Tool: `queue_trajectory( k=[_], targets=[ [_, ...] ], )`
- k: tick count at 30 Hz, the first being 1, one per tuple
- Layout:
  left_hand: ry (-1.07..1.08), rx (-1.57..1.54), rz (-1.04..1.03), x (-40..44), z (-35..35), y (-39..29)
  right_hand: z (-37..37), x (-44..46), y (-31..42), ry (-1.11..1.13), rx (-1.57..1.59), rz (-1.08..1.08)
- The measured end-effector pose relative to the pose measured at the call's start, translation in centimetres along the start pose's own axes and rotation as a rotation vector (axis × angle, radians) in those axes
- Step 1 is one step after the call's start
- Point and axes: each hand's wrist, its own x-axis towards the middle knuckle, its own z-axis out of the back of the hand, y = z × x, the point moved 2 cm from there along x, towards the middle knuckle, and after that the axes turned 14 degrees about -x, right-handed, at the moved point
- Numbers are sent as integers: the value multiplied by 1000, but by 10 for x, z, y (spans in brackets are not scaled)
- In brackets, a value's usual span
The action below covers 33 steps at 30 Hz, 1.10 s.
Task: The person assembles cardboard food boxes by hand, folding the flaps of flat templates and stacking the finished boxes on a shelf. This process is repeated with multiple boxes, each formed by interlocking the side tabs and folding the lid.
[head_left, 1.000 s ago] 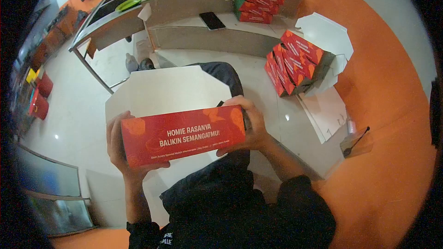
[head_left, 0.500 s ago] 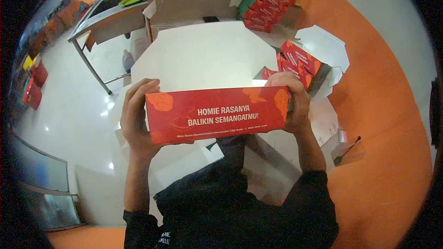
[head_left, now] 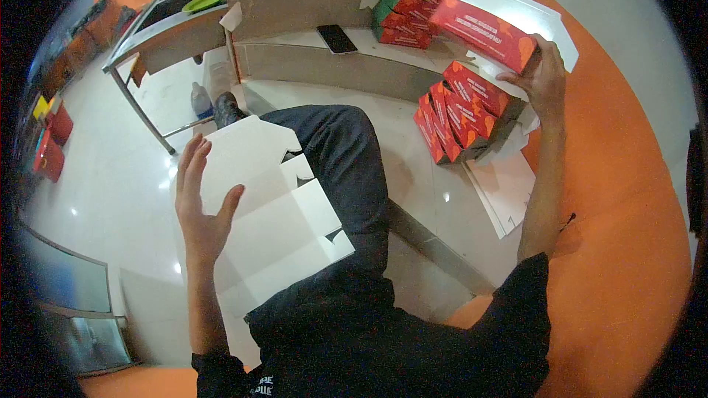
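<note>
Left hand (head_left: 200, 225) spread wide above white cardboard (head_left: 280, 225) on the lap (head_left: 343, 158), right hand (head_left: 544, 77) gripping a red box (head_left: 483, 32), its pale lettering blurred, near stacked red boxes (head_left: 461, 114) on glossy pale tiles (head_left: 417, 173), right; far left, a metal-legged sink bench (head_left: 188, 35).

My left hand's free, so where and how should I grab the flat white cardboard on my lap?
Probably pinch the white cardboard by its left edge, coming from the left with your open left hand, thumb above, fingers beneath. It's a flat sheet whose left part seems to reach past your dark trousers; its right edge is notched into flaps, likelier to bend.
</note>
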Motion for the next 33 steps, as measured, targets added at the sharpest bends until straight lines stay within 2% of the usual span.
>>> queue_trajectory(
  k=[3, 7, 13, 16, 20, 23, 29, 32, 33],
  targets=[
    [-7, 55, 60, -6, 9, 5, -22, -6, -29, 111, -175, -7],
    [-13, 91, 42, -11, 12, 13, -44, -16, -45, 249, -270, -18],
    [-9, 145, 74, -15, 11, 13, -83, -33, -68, 278, -133, -122],
    [0, 168, 69, -17, 12, 11, -96, -33, -70, 150, -24, -66],
    [5, 167, 81, -21, 13, 16, -108, -34, -67, 272, -49, -74],
    [0, 140, 85, -23, 13, 17, -102, -34, -60, 248, 15, -45],
    [-4, 150, 103, -22, 15, 14, -71, -18, -36, 370, -6, 27],
    [-1, 158, 114, -23, 14, 15, -57, -12, -41, 270, -63, -8],
    [0, 160, 122, -23, 15, 15, -58, -13, -45, 298, -64, -62]
  ],
)
